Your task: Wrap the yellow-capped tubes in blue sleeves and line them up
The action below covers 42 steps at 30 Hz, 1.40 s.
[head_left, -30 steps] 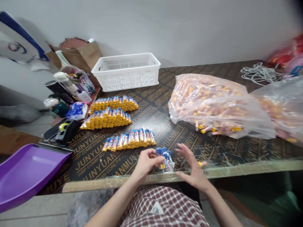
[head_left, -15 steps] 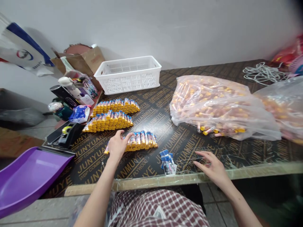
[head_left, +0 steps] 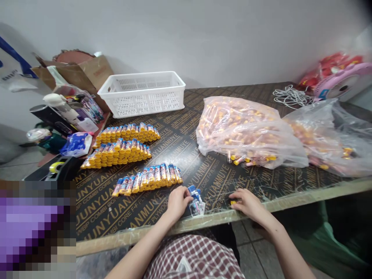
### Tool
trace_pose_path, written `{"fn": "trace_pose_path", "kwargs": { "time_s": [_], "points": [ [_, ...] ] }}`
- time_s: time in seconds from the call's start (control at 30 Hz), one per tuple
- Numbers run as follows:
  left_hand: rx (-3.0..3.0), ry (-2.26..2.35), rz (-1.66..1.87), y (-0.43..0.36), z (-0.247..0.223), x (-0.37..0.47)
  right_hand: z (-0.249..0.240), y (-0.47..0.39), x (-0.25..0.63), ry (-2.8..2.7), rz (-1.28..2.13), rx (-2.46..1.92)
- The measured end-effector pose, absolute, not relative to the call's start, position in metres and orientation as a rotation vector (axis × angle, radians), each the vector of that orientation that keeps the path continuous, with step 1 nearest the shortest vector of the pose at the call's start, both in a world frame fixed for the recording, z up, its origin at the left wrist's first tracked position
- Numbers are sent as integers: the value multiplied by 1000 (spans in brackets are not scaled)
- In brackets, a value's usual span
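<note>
Shows a dark, gold-lettered table (head_left: 180, 149) with a pale taped edge; bears 2 crinkled, translucent bags (head_left: 241, 128) of pinkish, yellow-ended tubes, right of a white, perforated, oblong basket (head_left: 145, 101); bears 3 ridged stacks (head_left: 149, 177) of slim, blue-and-yellow cylinders at left; curls left hand (head_left: 178, 201) nearly closed at left edge of flat, glossy sleeves (head_left: 197, 203), cannot tell whether gripping; pinches 1 yellow-ended tube (head_left: 233, 202) in right hand (head_left: 247, 203) between nearly closed fingertips, near table edge.
</note>
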<state>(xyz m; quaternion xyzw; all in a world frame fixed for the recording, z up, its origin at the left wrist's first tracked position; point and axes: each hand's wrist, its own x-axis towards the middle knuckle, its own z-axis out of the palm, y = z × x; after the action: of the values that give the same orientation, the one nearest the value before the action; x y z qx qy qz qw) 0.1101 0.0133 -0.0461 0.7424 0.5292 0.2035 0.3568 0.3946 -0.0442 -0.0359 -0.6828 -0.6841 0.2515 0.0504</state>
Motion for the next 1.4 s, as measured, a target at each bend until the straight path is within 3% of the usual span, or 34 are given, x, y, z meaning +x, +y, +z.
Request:
{"fn": "trace_pose_path", "kwargs": {
  "time_s": [0.27, 0.43, 0.67, 0.97, 1.17, 1.4],
  "points": [
    [1922, 1354, 552, 12, -51, 106, -39, -46, 391, -2049, 645, -2021],
    [1930, 1395, 686, 8, -46, 105, -39, -43, 377, -1730, 541, -1891],
    [1027, 1147, 866, 9, -31, 110, -26, -46, 334, -1240, 778, -1487],
    [490, 1066, 968, 16, -21, 108, -13, -61, 289, -1350, 653, -1347],
    [442, 1143, 1036, 18, -22, 104, -9, -64, 282, -1454, 467, -1374],
    [534, 1182, 1042, 15, -22, 104, -11, -64, 276, -1488, 534, -1365]
  ]
}}
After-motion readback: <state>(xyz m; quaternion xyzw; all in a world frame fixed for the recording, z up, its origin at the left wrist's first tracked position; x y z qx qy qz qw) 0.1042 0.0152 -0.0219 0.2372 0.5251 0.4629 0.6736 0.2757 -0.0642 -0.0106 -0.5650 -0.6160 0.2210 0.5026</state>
